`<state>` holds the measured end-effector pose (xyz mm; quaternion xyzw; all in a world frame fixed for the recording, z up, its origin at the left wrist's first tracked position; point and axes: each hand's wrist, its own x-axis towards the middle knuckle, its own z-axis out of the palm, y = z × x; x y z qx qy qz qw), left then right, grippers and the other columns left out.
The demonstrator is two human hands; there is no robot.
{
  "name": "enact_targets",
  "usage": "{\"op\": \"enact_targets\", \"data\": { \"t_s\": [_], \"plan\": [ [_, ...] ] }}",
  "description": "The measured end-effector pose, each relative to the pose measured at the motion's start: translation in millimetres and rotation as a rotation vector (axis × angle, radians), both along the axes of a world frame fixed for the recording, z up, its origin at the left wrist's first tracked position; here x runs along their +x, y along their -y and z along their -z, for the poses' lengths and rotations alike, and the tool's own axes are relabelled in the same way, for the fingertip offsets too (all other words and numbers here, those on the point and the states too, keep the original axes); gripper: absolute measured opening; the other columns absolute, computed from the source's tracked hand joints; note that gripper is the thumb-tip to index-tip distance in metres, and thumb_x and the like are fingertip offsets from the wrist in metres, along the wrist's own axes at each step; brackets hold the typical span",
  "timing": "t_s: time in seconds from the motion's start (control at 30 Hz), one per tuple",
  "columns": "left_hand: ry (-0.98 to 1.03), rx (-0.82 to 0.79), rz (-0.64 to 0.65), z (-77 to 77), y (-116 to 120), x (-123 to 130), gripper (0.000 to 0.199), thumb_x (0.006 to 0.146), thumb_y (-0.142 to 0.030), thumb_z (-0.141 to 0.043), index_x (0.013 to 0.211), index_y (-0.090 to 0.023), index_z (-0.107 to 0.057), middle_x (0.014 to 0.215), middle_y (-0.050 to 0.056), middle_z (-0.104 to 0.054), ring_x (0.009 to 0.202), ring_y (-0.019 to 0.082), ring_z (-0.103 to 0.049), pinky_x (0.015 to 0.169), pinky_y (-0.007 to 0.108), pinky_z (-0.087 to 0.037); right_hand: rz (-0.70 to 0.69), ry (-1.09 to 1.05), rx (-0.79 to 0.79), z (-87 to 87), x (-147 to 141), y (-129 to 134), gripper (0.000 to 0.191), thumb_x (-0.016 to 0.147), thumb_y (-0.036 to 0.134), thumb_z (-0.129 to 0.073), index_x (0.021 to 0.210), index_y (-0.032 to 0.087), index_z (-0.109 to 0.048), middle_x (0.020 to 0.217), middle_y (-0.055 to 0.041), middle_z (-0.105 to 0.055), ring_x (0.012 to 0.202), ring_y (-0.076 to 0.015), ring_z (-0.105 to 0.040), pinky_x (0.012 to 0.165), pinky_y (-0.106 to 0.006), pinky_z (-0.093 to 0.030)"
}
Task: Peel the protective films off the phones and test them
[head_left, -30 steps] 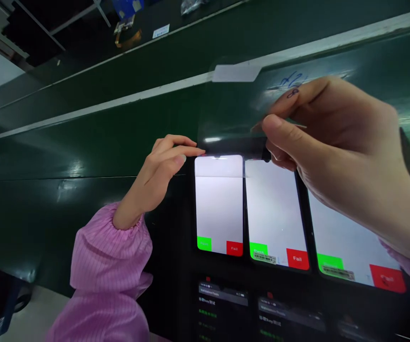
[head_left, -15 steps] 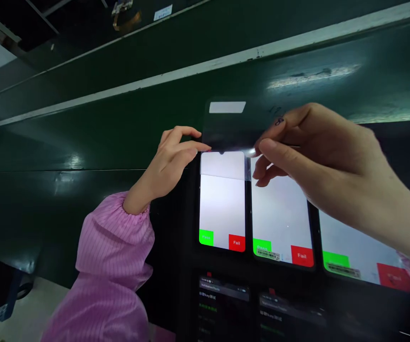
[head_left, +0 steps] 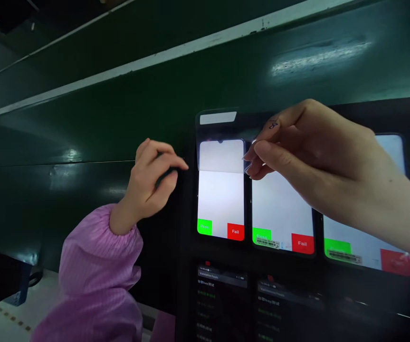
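Note:
My right hand (head_left: pixel 308 152) pinches the right edge of a transparent film (head_left: pixel 219 128) with a white tab (head_left: pixel 218 118), its fingertips at the top right corner of the first smartphone (head_left: pixel 221 204). The film hangs above and overlaps the top of that phone's lit white test screen, which shows green Pass and red Fail buttons. My left hand (head_left: pixel 153 178) is curled just left of the phone, off the film. A dark patch lies in its fingers, and I cannot tell whether it is an object or shadow.
A second phone (head_left: pixel 279 213) and a third phone (head_left: pixel 361 251) stand to the right, partly under my right hand. Lower screens (head_left: pixel 222 299) show test text. A dark green panel (head_left: pixel 83 109) rises behind, and my pink striped sleeve (head_left: pixel 98 270) enters at the lower left.
The film has come down and now lies closer over the first phone's top. My left hand has drawn back left from the film's edge. The whole view has shifted as my head moved.

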<state>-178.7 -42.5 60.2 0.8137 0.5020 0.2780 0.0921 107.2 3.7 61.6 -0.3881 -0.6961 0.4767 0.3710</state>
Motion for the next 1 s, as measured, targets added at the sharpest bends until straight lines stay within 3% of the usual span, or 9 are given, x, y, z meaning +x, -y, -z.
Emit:
{"op": "enact_targets", "data": {
  "t_s": [0.2,0.43,0.57,0.7,0.73,0.87,1.0],
  "plan": [
    [-0.14,-0.027,0.139,-0.6,43,2,0.039,0.094,-0.014,-0.053,0.12,-0.031,-0.076,0.113,0.004,-0.064,0.109,0.024,-0.061,0.128,0.062,-0.029,-0.01,0.007,-0.011,-0.9,1,2,0.012,0.103,0.034,-0.064,0.101,0.029,-0.053,0.086,0.0016,-0.069,0.076,-0.0161,-0.074,0.063,-0.03,-0.063],
    [-0.228,-0.05,0.161,4.4,56,9,0.049,0.091,-0.019,-0.054,0.134,-0.033,-0.073,0.122,0.005,-0.065,0.118,0.028,-0.054,0.129,0.069,-0.021,-0.016,0.015,0.015,-0.3,0,7,0.012,0.103,0.035,-0.064,0.102,0.029,-0.053,0.088,0.0012,-0.069,0.078,-0.0153,-0.073,0.063,-0.029,-0.062],
    [-0.138,-0.003,0.178,5.1,56,7,0.037,0.088,-0.022,-0.057,0.117,-0.033,-0.078,0.112,0.004,-0.067,0.109,0.028,-0.057,0.126,0.067,-0.027,-0.059,0.11,0.09,-1.8,-1,13,0.008,0.104,0.03,-0.059,0.102,0.029,-0.051,0.089,0.0023,-0.067,0.072,-0.0133,-0.067,0.059,-0.029,-0.059],
    [-0.005,0.013,0.045,2.7,53,9,0.015,0.09,-0.024,-0.065,0.103,-0.029,-0.072,0.098,0.001,-0.066,0.094,0.022,-0.064,0.12,0.059,-0.041,-0.105,0.174,0.256,-6.4,1,27,0.011,0.106,0.022,-0.053,0.101,0.029,-0.047,0.091,0.0039,-0.066,0.071,-0.0113,-0.065,0.07,-0.028,-0.061],
    [0.033,0.007,0.018,2.1,54,11,0.019,0.09,-0.027,-0.069,0.109,-0.028,-0.07,0.096,0.0,-0.066,0.092,0.022,-0.065,0.118,0.058,-0.043,-0.107,0.193,0.296,-7.3,3,31,0.011,0.107,0.02,-0.051,0.102,0.029,-0.046,0.093,0.0035,-0.067,0.072,-0.0116,-0.065,0.069,-0.028,-0.06],
    [0.138,-0.018,-0.02,2.0,63,23,0.067,0.086,-0.04,-0.084,0.145,-0.028,-0.053,0.101,0.0,-0.07,0.094,0.023,-0.068,0.113,0.057,-0.049,-0.158,0.308,0.43,-6.7,8,48,0.01,0.109,0.016,-0.047,0.11,0.026,-0.047,0.107,-0.002,-0.071,0.077,-0.0129,-0.07,0.061,-0.025,-0.056],
    [0.229,0.045,-0.049,5.8,71,32,0.074,0.088,-0.025,-0.085,0.153,-0.032,-0.05,0.124,0.006,-0.069,0.104,0.022,-0.07,0.099,0.046,-0.062,-0.203,0.36,0.525,-0.7,10,57,0.012,0.107,0.011,-0.05,0.113,0.021,-0.053,0.114,-0.007,-0.072,0.088,-0.015,-0.075,0.066,-0.024,-0.059]
  ]
}}
